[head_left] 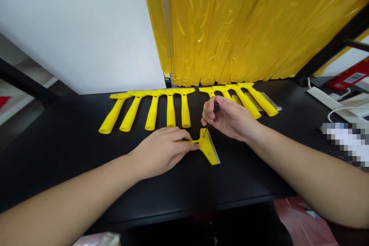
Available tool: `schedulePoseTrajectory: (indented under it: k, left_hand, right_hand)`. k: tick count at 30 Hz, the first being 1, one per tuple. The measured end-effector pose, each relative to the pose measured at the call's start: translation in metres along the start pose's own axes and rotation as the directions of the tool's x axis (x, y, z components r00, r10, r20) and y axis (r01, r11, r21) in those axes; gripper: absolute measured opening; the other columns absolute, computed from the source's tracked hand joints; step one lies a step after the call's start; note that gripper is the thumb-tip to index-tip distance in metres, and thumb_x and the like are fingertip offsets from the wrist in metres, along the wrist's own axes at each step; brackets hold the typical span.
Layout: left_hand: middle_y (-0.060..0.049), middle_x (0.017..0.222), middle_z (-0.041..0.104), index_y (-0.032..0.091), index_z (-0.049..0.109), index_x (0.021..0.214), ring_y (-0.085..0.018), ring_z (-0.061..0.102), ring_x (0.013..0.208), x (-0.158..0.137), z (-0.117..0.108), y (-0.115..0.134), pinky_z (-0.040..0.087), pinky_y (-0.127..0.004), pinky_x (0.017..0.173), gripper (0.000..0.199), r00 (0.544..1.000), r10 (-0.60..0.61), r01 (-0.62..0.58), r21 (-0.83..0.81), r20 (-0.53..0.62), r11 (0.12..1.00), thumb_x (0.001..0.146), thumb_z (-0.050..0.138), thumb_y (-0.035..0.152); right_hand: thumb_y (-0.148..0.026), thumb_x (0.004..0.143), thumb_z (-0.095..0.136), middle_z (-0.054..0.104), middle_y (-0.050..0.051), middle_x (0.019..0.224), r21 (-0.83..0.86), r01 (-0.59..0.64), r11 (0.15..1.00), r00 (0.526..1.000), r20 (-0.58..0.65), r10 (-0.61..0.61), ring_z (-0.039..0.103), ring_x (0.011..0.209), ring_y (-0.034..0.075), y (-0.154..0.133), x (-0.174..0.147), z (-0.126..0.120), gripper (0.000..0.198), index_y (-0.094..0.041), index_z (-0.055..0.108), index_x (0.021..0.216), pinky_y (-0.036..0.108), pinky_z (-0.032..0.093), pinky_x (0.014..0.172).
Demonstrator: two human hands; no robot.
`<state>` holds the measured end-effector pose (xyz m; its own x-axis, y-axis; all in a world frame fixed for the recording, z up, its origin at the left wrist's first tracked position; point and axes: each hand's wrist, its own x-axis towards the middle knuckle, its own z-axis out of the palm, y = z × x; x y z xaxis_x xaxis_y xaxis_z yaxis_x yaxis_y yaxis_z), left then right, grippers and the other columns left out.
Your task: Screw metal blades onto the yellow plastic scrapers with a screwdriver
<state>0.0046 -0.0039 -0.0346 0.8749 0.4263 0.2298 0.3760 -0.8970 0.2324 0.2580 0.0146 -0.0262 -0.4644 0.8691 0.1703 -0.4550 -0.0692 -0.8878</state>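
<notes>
A yellow scraper (pixel 208 147) lies on the black table, its metal blade facing right and two screws showing on its head. My left hand (pixel 165 150) is closed around its handle, most of which is hidden under the fingers. Above the scraper head, my right hand (pixel 227 117) pinches a small screwdriver (pixel 205 130) with a dark handle. The thin shaft slants down to the upper screw. Several more yellow scrapers (pixel 152 111) stand in a row behind my left hand. Another group of yellow scrapers (pixel 248 102) lies behind my right hand, partly covered by it.
The black table (pixel 173 192) ends at a front edge near my body. Yellow plastic sheeting (pixel 230 27) hangs behind it, beside a white panel (pixel 86 27). On the right are a white power strip (pixel 331 102) with cables and a red package (pixel 350 73).
</notes>
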Motion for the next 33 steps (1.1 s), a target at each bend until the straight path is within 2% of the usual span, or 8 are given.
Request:
schedulePoseTrajectory:
  k: [4, 10, 17, 20, 23, 27, 29, 33]
  left_hand:
    - [-0.003, 0.111, 0.074, 0.028, 0.073, 0.131, -0.020, 0.070, 0.098, -0.0005, 0.0012, 0.0005, 0.058, -0.035, 0.087, 0.030, 1.000, 0.002, -0.002, 0.014, -0.001, 1.000, 0.112, 0.049, 0.025]
    - [-0.003, 0.114, 0.076, 0.027, 0.071, 0.134, -0.020, 0.071, 0.102, -0.0020, 0.0039, -0.0008, 0.059, -0.036, 0.090, 0.032, 0.998, 0.051, -0.048, 0.081, -0.037, 0.996, 0.111, 0.050, 0.021]
    - [-0.003, 0.116, 0.077, 0.028, 0.070, 0.136, -0.020, 0.072, 0.101, -0.0025, 0.0051, -0.0013, 0.059, -0.036, 0.090, 0.032, 0.998, 0.048, -0.045, 0.085, -0.034, 0.995, 0.111, 0.051, 0.022]
    - [-0.003, 0.115, 0.077, 0.028, 0.071, 0.134, -0.020, 0.072, 0.100, -0.0025, 0.0051, -0.0011, 0.060, -0.036, 0.090, 0.031, 0.998, 0.042, -0.038, 0.079, -0.041, 0.996, 0.111, 0.052, 0.023]
    - [-0.003, 0.115, 0.076, 0.028, 0.071, 0.134, -0.020, 0.071, 0.102, -0.0019, 0.0046, -0.0008, 0.059, -0.036, 0.090, 0.031, 0.998, 0.037, -0.035, 0.063, -0.045, 0.997, 0.111, 0.051, 0.023]
    - [-0.003, 0.114, 0.076, 0.027, 0.071, 0.134, -0.020, 0.071, 0.103, -0.0009, 0.0036, -0.0002, 0.059, -0.035, 0.092, 0.030, 0.999, 0.030, -0.028, 0.043, -0.035, 0.999, 0.111, 0.052, 0.023]
    - [-0.003, 0.113, 0.077, 0.027, 0.072, 0.134, -0.020, 0.071, 0.102, -0.0007, 0.0034, -0.0001, 0.059, -0.035, 0.092, 0.030, 0.999, 0.030, -0.029, 0.036, -0.037, 0.999, 0.111, 0.052, 0.024]
    - [-0.003, 0.114, 0.077, 0.026, 0.072, 0.133, -0.020, 0.072, 0.103, -0.0012, 0.0038, -0.0003, 0.059, -0.036, 0.092, 0.030, 0.998, 0.038, -0.036, 0.038, -0.052, 0.999, 0.111, 0.052, 0.023]
  right_hand:
    - [-0.053, 0.103, 0.063, 0.040, -0.008, 0.065, 0.054, -0.027, 0.998, 0.998, 0.062, 0.023, 0.035, 0.059, 0.012, 0.0001, -0.0045, 0.0041, 0.029, -0.025, 0.059, 0.103, 0.030, 0.045, 0.070]
    - [-0.040, 0.096, 0.077, 0.060, 0.001, 0.094, 0.036, 0.064, 0.997, 0.998, -0.024, -0.063, 0.058, 0.086, 0.016, 0.0002, -0.0014, 0.0048, 0.029, -0.022, 0.056, 0.087, 0.031, 0.051, 0.078]
    - [-0.052, 0.103, 0.064, 0.041, -0.008, 0.067, 0.075, -0.003, 0.997, 1.000, 0.024, 0.001, 0.039, 0.059, 0.012, 0.0010, -0.0042, 0.0071, 0.026, -0.027, 0.058, 0.107, 0.028, 0.046, 0.068]
    - [-0.041, 0.098, 0.075, 0.052, -0.005, 0.080, 0.092, 0.033, 0.995, 0.999, -0.024, -0.031, 0.050, 0.071, 0.012, 0.0015, -0.0037, 0.0087, 0.027, -0.026, 0.054, 0.094, 0.028, 0.048, 0.074]
    - [-0.044, 0.096, 0.076, 0.059, -0.001, 0.090, 0.055, 0.042, 0.998, 0.998, -0.049, -0.040, 0.059, 0.084, 0.015, 0.0012, -0.0016, 0.0065, 0.031, -0.022, 0.058, 0.086, 0.031, 0.052, 0.079]
    - [-0.053, 0.104, 0.061, 0.043, -0.007, 0.064, 0.060, -0.014, 0.998, 1.000, 0.021, 0.013, 0.043, 0.059, 0.012, 0.0000, -0.0027, 0.0048, 0.032, -0.023, 0.062, 0.095, 0.031, 0.050, 0.072]
    - [-0.053, 0.102, 0.065, 0.041, -0.008, 0.064, 0.078, -0.018, 0.997, 1.000, 0.014, 0.016, 0.038, 0.058, 0.012, -0.0006, -0.0040, 0.0064, 0.029, -0.026, 0.059, 0.100, 0.029, 0.047, 0.070]
    - [-0.044, 0.093, 0.079, 0.057, -0.003, 0.085, 0.077, 0.018, 0.997, 0.999, -0.053, -0.014, 0.054, 0.076, 0.014, -0.0014, -0.0032, 0.0097, 0.033, -0.024, 0.053, 0.090, 0.031, 0.049, 0.075]
